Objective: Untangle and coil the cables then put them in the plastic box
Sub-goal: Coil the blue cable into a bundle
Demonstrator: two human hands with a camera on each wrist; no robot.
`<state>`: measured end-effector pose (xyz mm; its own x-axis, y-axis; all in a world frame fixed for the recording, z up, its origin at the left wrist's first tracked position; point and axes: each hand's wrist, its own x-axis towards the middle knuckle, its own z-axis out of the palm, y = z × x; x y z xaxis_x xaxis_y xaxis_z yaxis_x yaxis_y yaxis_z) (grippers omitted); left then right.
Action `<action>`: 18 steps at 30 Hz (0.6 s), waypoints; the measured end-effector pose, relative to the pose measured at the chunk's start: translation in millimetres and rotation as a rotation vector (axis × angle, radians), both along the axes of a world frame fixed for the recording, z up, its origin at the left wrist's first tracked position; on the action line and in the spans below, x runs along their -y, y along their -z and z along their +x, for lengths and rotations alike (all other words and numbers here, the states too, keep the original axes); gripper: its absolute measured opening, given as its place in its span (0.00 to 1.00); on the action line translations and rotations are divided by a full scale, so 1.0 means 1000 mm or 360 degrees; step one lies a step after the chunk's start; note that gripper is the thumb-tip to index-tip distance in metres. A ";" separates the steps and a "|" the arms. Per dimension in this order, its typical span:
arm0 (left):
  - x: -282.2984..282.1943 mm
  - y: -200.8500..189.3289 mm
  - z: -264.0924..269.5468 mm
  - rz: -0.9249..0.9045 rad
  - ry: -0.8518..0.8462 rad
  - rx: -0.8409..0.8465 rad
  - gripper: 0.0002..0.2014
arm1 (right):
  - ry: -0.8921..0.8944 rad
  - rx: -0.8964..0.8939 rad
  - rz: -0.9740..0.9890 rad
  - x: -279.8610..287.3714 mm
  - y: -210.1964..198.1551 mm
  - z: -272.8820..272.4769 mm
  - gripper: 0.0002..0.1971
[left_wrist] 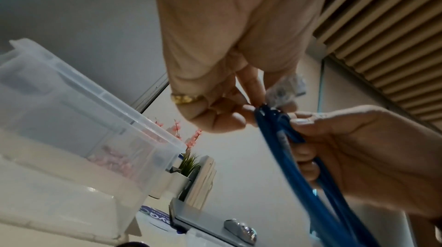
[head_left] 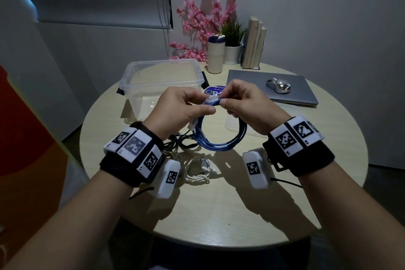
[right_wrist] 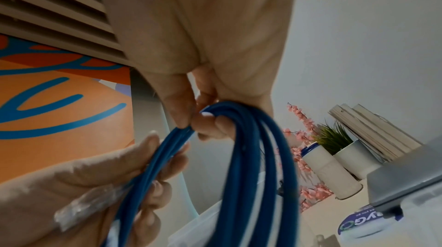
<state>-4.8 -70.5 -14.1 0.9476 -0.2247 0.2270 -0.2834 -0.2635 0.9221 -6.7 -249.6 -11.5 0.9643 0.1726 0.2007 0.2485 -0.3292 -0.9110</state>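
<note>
A blue network cable (head_left: 221, 143) hangs as a coil of several loops above the middle of the round table. My left hand (head_left: 206, 107) grips the bundled loops at the top, thumb over them; one clear plug (head_left: 192, 125) dangles under its palm. My right hand (head_left: 225, 103) pinches the same bundle beside it, close to a second clear plug (head_left: 210, 99). The left wrist view shows the blue cable (left_wrist: 275, 137) and plug (left_wrist: 284, 88). In the right wrist view the loops (right_wrist: 239, 156) hang from my right hand (right_wrist: 198, 119). The clear plastic box (head_left: 135, 85) stands open behind my left hand.
A white cable (head_left: 197, 173) and a black cable tangle (head_left: 182, 142) lie on the table under my wrists. A clear lid (head_left: 232, 127) lies flat to the right of the coil. Behind stand a closed laptop (head_left: 295, 92) with a mouse (head_left: 278, 86), a tumbler (head_left: 215, 55), a potted plant (head_left: 233, 50) and books (head_left: 254, 44).
</note>
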 end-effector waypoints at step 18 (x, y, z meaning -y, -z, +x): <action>0.008 0.023 0.005 0.0289 -0.0237 0.1132 0.08 | 0.0097 0.0035 0.0072 -0.006 -0.006 0.001 0.11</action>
<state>0.4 -78.9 -37.5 0.6095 -0.1978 0.7677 -0.7443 -0.4764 0.4681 -5.6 -243.5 -5.9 0.9680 0.1042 0.2282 0.2495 -0.3031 -0.9197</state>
